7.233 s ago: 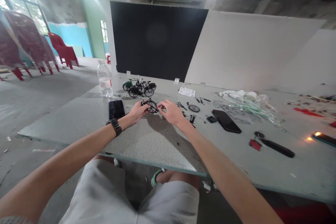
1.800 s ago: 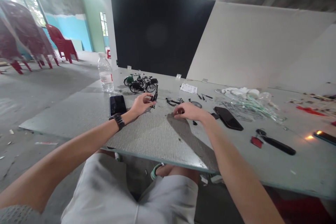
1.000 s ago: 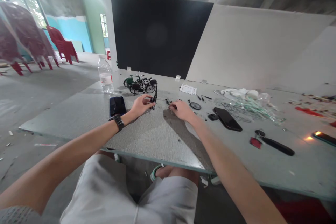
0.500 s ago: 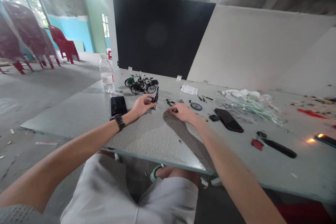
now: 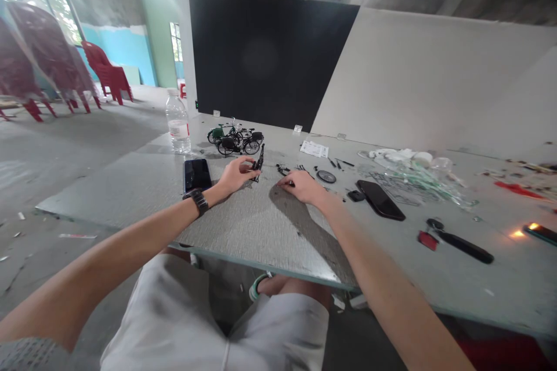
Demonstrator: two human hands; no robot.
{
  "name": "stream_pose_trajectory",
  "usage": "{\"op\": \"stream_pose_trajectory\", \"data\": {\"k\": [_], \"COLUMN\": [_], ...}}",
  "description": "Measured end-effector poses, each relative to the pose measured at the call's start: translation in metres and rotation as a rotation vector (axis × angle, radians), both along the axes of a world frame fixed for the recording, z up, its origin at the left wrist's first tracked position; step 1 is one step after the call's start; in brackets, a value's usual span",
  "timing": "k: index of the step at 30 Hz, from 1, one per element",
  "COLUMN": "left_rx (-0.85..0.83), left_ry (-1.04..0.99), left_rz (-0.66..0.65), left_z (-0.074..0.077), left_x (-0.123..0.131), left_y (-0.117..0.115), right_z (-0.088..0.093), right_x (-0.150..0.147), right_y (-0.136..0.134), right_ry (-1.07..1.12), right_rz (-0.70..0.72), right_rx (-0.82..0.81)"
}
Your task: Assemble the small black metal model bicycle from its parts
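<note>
My left hand, with a black watch on the wrist, is closed on a small black model bicycle part held upright on the grey table. My right hand rests on the table with its fingers pinched on a tiny dark piece beside several loose black parts. Two finished model bicycles, one green and one black, stand just behind my left hand. A loose black wheel lies to the right of my right hand.
A water bottle and a black phone sit at the left. Another phone, a black tool with a red piece, plastic sprues and wrappers and a paper sheet lie to the right. Red chairs stand far left.
My right hand came back from the parts at the right to the small pieces near my left hand and pinched there. My left hand has stayed on the upright part.
</note>
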State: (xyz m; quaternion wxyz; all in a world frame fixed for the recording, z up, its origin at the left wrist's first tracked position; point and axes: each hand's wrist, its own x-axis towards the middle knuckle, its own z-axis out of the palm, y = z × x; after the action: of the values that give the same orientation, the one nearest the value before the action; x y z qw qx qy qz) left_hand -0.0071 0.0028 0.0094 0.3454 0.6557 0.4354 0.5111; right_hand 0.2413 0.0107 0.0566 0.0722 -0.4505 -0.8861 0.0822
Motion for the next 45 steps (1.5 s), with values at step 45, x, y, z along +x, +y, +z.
{"op": "stream_pose_trajectory", "data": {"k": [45], "left_rx": [-0.332], "left_ry": [-0.414], "left_rz": [-0.183], "left_z": [0.005], "left_x": [0.009], "left_y": [-0.006], "right_z": [-0.006], "right_x": [-0.039], "right_y": [-0.025], "right_ry": [0.194], "right_rz": [-0.146], "right_rx": [0.200]}}
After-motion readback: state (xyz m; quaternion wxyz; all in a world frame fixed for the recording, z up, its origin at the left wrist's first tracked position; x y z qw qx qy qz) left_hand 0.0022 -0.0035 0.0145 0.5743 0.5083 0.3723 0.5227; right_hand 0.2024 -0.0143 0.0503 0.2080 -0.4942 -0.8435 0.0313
